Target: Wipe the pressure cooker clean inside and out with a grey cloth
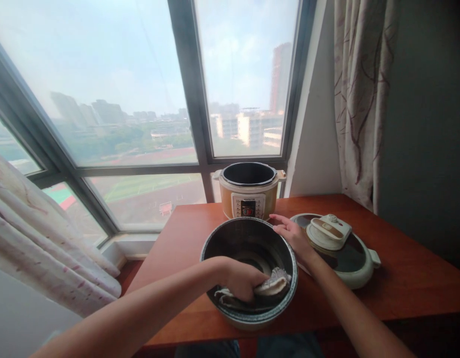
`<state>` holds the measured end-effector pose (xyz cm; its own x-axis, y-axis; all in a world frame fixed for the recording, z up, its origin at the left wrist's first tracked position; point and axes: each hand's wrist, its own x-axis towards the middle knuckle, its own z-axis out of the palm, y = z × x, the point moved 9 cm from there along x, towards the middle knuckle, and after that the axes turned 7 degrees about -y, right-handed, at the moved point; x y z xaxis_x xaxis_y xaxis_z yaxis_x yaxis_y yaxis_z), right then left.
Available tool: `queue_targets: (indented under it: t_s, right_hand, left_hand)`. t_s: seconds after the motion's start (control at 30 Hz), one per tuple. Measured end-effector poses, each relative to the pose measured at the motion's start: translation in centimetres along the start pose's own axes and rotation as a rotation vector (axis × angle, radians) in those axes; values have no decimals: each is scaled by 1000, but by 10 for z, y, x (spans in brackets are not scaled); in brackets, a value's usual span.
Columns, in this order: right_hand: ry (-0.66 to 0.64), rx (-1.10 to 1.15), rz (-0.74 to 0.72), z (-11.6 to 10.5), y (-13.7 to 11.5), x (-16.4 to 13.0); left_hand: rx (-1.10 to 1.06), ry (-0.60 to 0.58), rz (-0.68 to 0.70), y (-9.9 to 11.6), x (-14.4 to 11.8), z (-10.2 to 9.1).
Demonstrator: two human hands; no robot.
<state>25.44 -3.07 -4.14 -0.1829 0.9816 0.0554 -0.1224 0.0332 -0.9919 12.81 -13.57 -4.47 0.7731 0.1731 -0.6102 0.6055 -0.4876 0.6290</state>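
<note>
A dark inner pot with a pale speckled rim is close in front of me at the table's near side. Inside it, my left hand is closed on a crumpled whitish cloth, low against the near right wall. My right hand rests at the pot's right rim, its fingers stretched out along the outside. Just behind the pot stands the pressure cooker body, cream and tan with a control panel, its top uncovered.
To the right, the cooker's round lid lies on the reddish-brown table, handle up, close to my right forearm. Large windows rise behind the table. Patterned curtains hang at both sides.
</note>
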Motion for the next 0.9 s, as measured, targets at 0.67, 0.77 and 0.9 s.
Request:
queue_targets:
  t_s: [0.67, 0.77, 0.9]
  right_hand:
    - [363, -164, -71, 6, 28, -130]
    - [408, -138, -95, 13, 30, -138]
    - [368, -62, -101, 19, 33, -134]
  left_hand:
    - [-939, 713, 31, -36, 7, -42]
    - [-1100, 943, 16, -41, 1, -48]
    - [-1228, 959, 87, -27, 11, -45]
